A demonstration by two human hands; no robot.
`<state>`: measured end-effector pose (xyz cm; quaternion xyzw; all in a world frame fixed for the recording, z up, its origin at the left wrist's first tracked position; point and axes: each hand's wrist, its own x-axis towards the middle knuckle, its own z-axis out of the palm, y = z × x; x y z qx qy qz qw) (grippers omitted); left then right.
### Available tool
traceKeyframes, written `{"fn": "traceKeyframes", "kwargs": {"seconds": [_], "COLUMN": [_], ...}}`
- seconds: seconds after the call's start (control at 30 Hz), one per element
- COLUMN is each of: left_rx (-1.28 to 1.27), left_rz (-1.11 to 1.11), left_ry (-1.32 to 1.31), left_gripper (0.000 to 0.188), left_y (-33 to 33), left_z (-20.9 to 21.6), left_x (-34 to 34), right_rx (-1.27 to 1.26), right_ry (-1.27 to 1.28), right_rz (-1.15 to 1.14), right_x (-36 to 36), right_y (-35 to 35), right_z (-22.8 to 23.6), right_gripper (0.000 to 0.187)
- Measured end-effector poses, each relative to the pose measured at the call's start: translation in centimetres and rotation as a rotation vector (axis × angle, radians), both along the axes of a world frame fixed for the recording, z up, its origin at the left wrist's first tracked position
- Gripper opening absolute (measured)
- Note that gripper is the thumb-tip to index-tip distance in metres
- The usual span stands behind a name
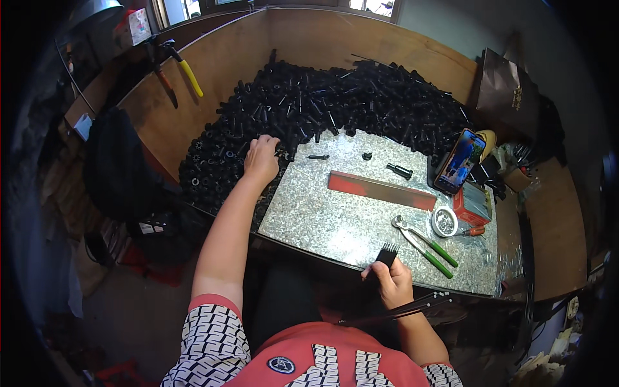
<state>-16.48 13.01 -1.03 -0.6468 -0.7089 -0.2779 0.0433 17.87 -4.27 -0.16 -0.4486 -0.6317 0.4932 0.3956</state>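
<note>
Out at the end of a long left arm, over the near left side of the heap of black parts [361, 100]: the left hand [261, 160], fingers bent and turned toward the far right. Open or pinching? Cannot tell from here, with fingertips dark against equally dark parts.

Over to the other side now, down at the front edge of the tabletop [309, 222]: the right hand [394, 280], thumb and fingers clamped firmly on a black comb-like piece [387, 255]. Holding by the lower end, thin prongs pointing up and away from the body, long axis leaning slightly right.

And here, the relation to watch: heap right at the left fingers, spreading away beyond and to the right; comb-like piece well apart, to the right and much closer to the body. No contest on nearness to the heap: clearly the left hand, with a broad stretch of tabletop between heap and right hand.

In that stretch, a red bar [382, 190], lying lengthwise from left to right, right end nearer the body. Beyond the bar, a loose black cylinder [400, 171]. Just right of the comb-like piece, green-handled pincers [425, 246], head toward the far left, handles angled back toward the near right.
</note>
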Motion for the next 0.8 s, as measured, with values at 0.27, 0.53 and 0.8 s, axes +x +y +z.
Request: {"fn": "traceKeyframes", "kwargs": {"seconds": [0.27, 0.53, 0.8], "left_rx": [-0.016, 0.334, 0.113], "left_rz": [-0.11, -0.153, -0.494], "left_ry": [0.2, -0.232, -1.523], "left_gripper": [0.026, 0.027, 0.014], "left_y": [-0.9, -5.7, -10.7], "left_z": [0.6, 4.8, 2.2], "left_x": [0.1, 6.2, 13.6], "right_rx": [-0.013, -0.038, -0.088], "right_ry": [-0.02, -0.005, 0.057], "right_rz": [-0.007, 0.012, 0.085], "right_x": [-0.4, -0.2, -0.9], "right_y": [0.3, 0.8, 0.8], "right_z": [0.2, 0.2, 0.9], "right_gripper": [0.019, 0.02, 0.018]}}
